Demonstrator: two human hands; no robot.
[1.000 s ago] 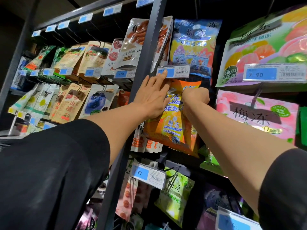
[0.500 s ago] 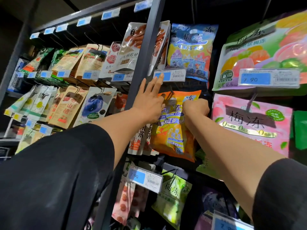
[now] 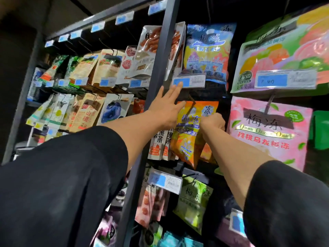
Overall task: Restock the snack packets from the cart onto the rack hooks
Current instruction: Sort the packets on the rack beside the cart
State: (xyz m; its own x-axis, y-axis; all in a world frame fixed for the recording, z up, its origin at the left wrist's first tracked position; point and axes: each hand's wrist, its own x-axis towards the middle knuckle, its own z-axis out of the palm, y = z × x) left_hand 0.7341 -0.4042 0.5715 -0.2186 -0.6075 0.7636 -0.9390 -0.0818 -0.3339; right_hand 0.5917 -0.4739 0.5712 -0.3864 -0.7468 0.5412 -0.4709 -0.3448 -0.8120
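While both our black sleeves (image 3: 62, 184) fill the near view, our arms reach up to the rack. Our left hand (image 3: 166, 107) is spread flat, fingers straight, its fingertips (image 3: 179, 84) touching the blue price tag (image 3: 188, 81) while the thumb lies against the top edge of the orange snack packet (image 3: 190, 132). Our right hand (image 3: 212, 122) is curled tight at the packet's right upper edge, gripping it. That packet hangs tilted on the rack, just right of the dark upright post (image 3: 160, 68). Behind and above it hangs a blue packet (image 3: 208, 50); to the right, a pink packet (image 3: 267, 132).
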